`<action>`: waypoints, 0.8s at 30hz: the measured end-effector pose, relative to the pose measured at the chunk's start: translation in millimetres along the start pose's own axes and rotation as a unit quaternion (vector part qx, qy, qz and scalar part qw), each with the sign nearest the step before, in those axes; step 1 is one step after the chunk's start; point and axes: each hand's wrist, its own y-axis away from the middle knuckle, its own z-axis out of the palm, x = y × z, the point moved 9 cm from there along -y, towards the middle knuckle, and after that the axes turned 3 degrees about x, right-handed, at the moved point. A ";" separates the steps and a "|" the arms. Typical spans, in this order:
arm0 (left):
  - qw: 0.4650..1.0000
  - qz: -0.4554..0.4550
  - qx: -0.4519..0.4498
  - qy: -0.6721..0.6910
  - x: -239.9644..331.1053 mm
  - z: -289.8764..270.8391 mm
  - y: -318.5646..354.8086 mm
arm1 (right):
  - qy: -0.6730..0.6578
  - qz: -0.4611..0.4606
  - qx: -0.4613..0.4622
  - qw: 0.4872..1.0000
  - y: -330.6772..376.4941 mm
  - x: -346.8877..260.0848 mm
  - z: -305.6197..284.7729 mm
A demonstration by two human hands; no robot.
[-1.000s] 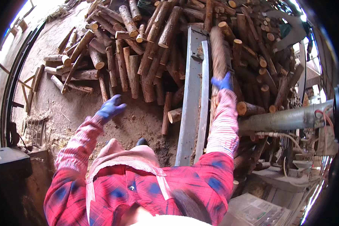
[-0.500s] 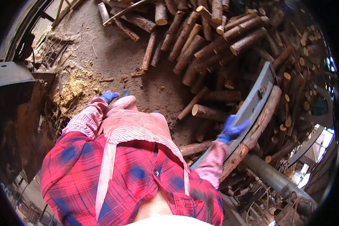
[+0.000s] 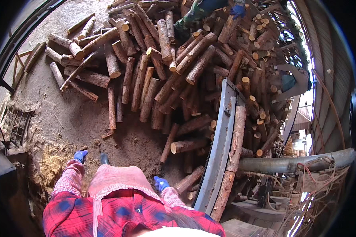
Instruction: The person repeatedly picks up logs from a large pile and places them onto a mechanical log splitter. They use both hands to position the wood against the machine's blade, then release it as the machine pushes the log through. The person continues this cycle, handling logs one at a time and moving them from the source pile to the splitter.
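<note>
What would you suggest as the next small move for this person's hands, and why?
I would probably reach the right hand toward the log just to its right. The right hand is open and seems empty, and that log looks like the nearest one, lying beside the rail. The left hand is farther from it.

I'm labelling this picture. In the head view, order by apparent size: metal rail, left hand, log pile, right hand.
Log pile
Metal rail
Left hand, right hand: too alike to rank
</note>
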 end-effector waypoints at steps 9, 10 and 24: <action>0.988 0.034 -0.141 0.060 -16.2 54.5 24.8 | -0.067 -0.041 -0.035 0.996 46.1 -49.9 33.5; 0.985 0.019 -0.167 0.033 -0.5 68.0 53.3 | -0.079 -0.040 -0.046 0.995 54.4 -40.1 38.9; 0.977 0.135 -0.063 -0.154 30.9 60.6 -71.3 | 0.050 -0.018 -0.020 0.998 -2.7 49.4 47.1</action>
